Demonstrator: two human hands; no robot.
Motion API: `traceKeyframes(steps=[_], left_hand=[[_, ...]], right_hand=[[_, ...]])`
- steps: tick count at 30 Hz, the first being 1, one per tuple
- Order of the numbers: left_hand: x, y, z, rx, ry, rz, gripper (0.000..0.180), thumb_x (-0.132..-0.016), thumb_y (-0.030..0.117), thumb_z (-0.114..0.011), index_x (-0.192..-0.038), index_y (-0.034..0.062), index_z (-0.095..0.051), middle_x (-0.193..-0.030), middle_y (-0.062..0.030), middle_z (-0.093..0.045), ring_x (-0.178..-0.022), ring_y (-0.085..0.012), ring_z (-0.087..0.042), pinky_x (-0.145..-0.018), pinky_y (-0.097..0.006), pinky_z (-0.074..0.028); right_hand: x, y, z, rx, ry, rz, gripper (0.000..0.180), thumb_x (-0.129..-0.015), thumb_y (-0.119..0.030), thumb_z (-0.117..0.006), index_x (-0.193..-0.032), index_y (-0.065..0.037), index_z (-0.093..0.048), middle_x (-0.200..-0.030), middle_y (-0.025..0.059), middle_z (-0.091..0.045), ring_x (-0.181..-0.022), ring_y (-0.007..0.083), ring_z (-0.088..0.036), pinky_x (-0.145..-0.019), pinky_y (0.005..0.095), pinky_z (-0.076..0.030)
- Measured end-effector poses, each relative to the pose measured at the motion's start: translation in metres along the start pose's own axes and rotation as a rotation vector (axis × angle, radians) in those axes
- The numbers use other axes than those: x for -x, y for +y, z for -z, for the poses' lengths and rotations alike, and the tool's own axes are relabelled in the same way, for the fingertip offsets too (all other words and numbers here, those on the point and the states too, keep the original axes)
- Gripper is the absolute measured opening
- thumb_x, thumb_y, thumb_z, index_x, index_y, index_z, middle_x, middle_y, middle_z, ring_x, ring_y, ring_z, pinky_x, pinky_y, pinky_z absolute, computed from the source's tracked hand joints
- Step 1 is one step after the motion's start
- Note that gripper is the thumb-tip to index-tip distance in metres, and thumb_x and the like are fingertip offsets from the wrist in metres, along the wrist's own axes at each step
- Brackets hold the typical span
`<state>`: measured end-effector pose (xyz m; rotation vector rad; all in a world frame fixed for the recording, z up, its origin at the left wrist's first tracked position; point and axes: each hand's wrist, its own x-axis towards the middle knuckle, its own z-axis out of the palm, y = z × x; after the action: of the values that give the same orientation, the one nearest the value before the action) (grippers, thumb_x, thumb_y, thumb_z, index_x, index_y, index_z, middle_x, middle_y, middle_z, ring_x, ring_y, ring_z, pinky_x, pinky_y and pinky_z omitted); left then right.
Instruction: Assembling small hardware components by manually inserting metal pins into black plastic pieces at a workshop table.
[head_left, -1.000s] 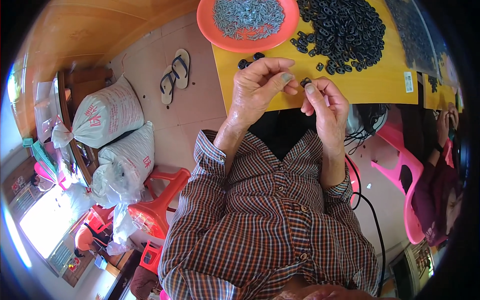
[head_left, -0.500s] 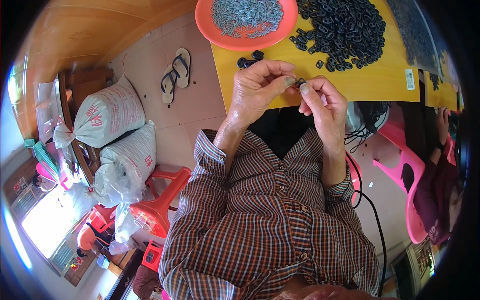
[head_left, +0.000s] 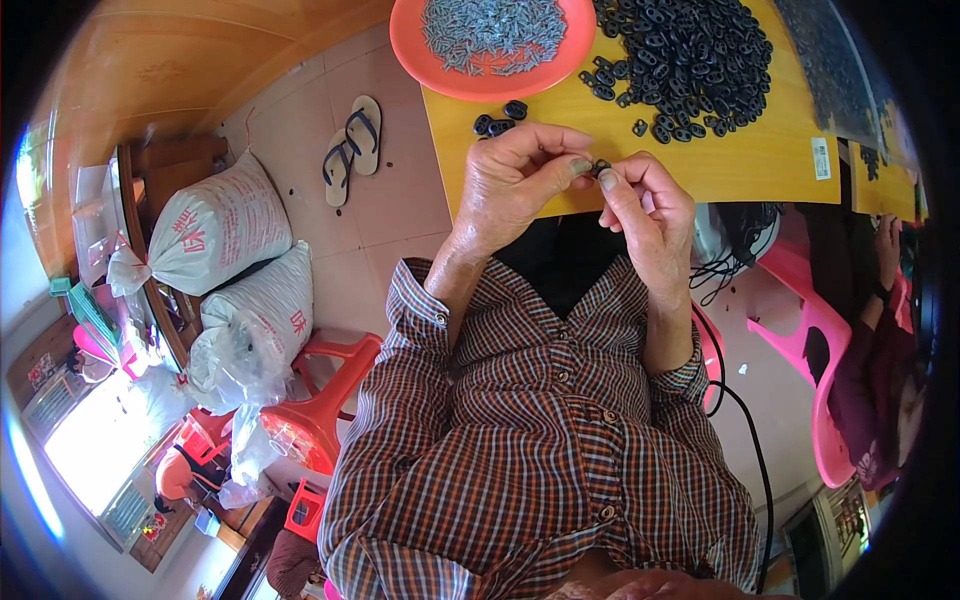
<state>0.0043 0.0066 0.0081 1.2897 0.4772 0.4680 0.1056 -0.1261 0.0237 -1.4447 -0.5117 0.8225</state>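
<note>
Close to the near edge of the yellow table (head_left: 790,180), both hands meet fingertip to fingertip. My right hand (head_left: 652,205) pinches a small black plastic part (head_left: 601,167) between thumb and forefinger. Against the part's left side, my left hand (head_left: 520,180) has its thumb and forefinger pressed together; whatever is between them is too small to name. A few black parts (head_left: 514,110) lie just beyond the left hand. Further off, an orange-red plate (head_left: 407,60) holds many small grey metal pieces, pin- or screw-like. To its right spreads a large pile of black two-holed parts (head_left: 695,75).
Left on the tiled floor are flip-flops (head_left: 363,135), stuffed white sacks (head_left: 225,215) and a red stool (head_left: 310,425). At right, another person's arm (head_left: 885,260) shows beside a pink chair (head_left: 825,350). A black cable (head_left: 752,440) hangs by my right side.
The fingers have shifted slightly around the black part, which sits at a slightly different angle. Everything else looks the same.
</note>
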Motion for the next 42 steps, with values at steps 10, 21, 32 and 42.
traceKeyframes(steps=[10, 21, 32, 42], left_hand=[[-0.0025, -0.0021, -0.0003, 0.096, -0.013, 0.021, 0.018, -0.087, -0.005, -0.06, -0.105, -0.0062, -0.062, -0.089, -0.0125, -0.068, -0.078, -0.0179, -0.068, -0.074, -0.029, -0.057], [-0.003, -0.0038, 0.0, 0.1, -0.022, 0.049, 0.018, -0.088, -0.005, -0.059, -0.105, -0.0064, -0.061, -0.09, -0.013, -0.068, -0.078, -0.0192, -0.068, -0.074, -0.029, -0.057], [-0.0025, -0.0022, 0.0007, 0.059, -0.024, 0.038, 0.018, -0.086, -0.005, -0.061, -0.104, -0.0057, -0.062, -0.09, -0.0119, -0.068, -0.079, -0.0177, -0.068, -0.075, -0.028, -0.056], [-0.001, 0.0033, 0.0006, -0.163, -0.032, -0.032, 0.016, -0.087, -0.005, -0.062, -0.103, -0.0051, -0.064, -0.088, -0.0085, -0.069, -0.081, -0.0129, -0.067, -0.075, -0.024, -0.055]], right_hand=[[0.0009, 0.0009, -0.0009, -0.005, 0.027, 0.012, 0.013, -0.094, -0.013, -0.057, -0.092, 0.0, -0.059, -0.074, -0.0014, -0.054, -0.059, 0.0049, -0.053, -0.053, 0.0174, -0.039], [0.0, 0.0066, 0.001, -0.018, 0.007, 0.004, 0.015, -0.095, -0.016, -0.055, -0.095, -0.001, -0.059, -0.077, -0.0009, -0.055, -0.061, 0.0053, -0.054, -0.054, 0.0177, -0.04], [-0.0001, 0.0049, 0.0011, 0.014, -0.011, 0.035, 0.013, -0.094, -0.012, -0.057, -0.093, 0.001, -0.059, -0.078, 0.0, -0.054, -0.061, 0.0054, -0.054, -0.054, 0.018, -0.04], [0.0002, 0.0068, 0.0001, 0.18, 0.032, 0.155, 0.007, -0.092, -0.005, -0.057, -0.089, 0.002, -0.057, -0.077, 0.0005, -0.052, -0.059, 0.0044, -0.051, -0.051, 0.0182, -0.04]])
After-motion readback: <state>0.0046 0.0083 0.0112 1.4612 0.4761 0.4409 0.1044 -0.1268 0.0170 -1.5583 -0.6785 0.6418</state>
